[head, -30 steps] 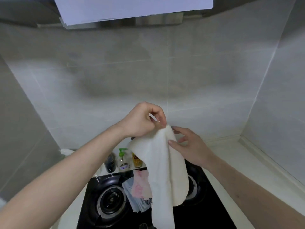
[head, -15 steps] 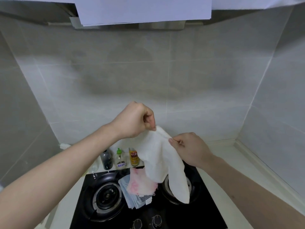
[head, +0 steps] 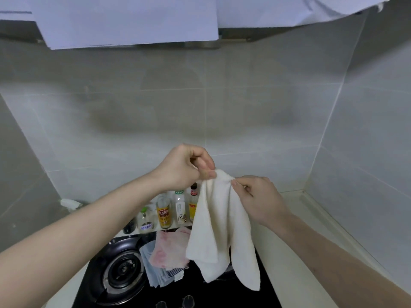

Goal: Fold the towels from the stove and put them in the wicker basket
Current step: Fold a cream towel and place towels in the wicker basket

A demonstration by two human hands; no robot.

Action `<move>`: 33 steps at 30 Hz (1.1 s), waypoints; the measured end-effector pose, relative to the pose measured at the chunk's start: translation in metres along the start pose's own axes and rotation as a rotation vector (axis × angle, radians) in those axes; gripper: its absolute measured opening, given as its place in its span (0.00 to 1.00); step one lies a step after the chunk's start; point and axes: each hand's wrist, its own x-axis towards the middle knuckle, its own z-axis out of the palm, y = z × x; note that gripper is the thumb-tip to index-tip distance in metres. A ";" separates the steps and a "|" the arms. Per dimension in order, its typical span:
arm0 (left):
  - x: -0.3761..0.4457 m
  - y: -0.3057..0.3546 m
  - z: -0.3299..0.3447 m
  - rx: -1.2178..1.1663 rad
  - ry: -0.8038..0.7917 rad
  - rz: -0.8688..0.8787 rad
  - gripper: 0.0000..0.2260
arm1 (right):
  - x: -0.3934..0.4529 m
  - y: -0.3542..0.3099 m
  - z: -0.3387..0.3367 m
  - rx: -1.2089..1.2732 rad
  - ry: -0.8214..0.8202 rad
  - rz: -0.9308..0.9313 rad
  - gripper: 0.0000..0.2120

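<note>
The step in hand looked to be finding the corners of the white towel (head: pixel 222 227) so it could hang flat before the first fold. To do it well, the two pinches probably needed to slide apart along the top edge until the cloth hung as one sheet, since below the hands it fell in two bunched flaps.

The left hand (head: pixel 184 167) was curled nearly closed, thumb and forefinger pinching the towel's top edge. The right hand (head: pixel 255 196), just beside it and slightly lower, pinched the same edge between thumb and bent fingers; both hands were narrow, holding only the cloth.

Below the hands, the towel hung over the stove (head: pixel 106 283), its lower tips near the black top; contact could not be told. Under the left hand, a pink towel (head: pixel 169 250) lay on a pile of grey and striped ones (head: pixel 155 276), still unfolded. Beyond the hands, bottles (head: pixel 164 212) stood against the wall. No basket showed.
</note>
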 end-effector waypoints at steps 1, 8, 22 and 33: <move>0.004 0.003 0.006 -0.028 0.009 -0.029 0.08 | 0.000 0.004 -0.005 0.009 0.000 -0.020 0.22; 0.016 0.037 0.057 0.300 -0.031 0.101 0.10 | 0.007 0.050 -0.041 -0.223 -0.273 -0.024 0.22; -0.006 0.012 0.109 0.240 -0.112 -0.358 0.06 | 0.009 0.086 -0.059 0.063 -0.131 -0.207 0.21; -0.032 0.032 0.106 -0.087 0.106 -0.352 0.14 | 0.007 0.075 -0.063 -0.087 -0.181 -0.223 0.20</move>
